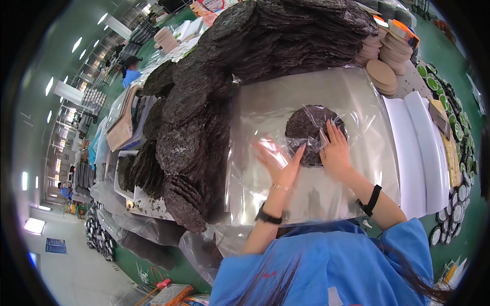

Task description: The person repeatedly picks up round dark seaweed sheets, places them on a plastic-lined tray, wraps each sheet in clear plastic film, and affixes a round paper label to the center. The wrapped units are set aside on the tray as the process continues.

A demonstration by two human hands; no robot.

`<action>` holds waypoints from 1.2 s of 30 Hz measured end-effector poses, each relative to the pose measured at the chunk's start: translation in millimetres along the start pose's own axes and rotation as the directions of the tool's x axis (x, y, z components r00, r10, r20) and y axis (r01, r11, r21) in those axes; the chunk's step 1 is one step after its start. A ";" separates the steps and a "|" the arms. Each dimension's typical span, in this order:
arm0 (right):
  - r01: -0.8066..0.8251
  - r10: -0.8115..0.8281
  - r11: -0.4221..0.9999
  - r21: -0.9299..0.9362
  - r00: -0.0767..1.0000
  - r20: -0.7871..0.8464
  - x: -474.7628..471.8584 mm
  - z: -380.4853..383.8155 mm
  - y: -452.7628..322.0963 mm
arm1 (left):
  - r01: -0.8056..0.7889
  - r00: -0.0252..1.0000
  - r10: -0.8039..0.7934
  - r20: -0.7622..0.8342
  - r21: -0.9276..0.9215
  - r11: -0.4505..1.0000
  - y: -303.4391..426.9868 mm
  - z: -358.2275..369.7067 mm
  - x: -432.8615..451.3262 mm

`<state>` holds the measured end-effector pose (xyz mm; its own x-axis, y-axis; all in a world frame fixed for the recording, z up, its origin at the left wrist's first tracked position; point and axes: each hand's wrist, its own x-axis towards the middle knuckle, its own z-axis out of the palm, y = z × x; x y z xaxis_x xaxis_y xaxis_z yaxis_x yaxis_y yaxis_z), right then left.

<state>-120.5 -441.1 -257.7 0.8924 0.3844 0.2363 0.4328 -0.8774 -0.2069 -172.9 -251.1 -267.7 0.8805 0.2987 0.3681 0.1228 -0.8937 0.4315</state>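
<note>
A round, dark dried seaweed cake (309, 121) lies on the shiny work surface (260, 103), partly under a clear plastic bag or film (306, 144). My right hand (336, 149) rests on the film at the cake's right side, fingers pointing up and apart. At the lower left of the cake is my left hand (279, 162), its thumb near the cake's edge and its fingers spread beneath or behind glossy clear plastic. Whether either hand pinches the film cannot be made out. Around the surface's left and far sides stand tall piles of similar dark cakes (298, 34).
Round cardboard discs (383, 76) are stacked at the back right. White sheets (417, 153) lie along the right edge. A white bin (121, 183) with dark cakes stands at the left. Packed round bundles (455, 214) sit beyond the right side. Another person (131, 74) is far left.
</note>
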 end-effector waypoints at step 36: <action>0.158 -0.114 0.934 0.322 0.982 -0.152 49.5 3.3 27.2 | -0.255 0.963 0.270 -0.022 -0.404 0.878 56.3 43.5 69.8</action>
<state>-64.2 -445.0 -254.8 0.8073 0.4341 0.3998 0.5865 -0.6660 -0.4610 -84.7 -295.1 -253.6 0.8709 0.0538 0.4884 -0.3017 -0.7260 0.6180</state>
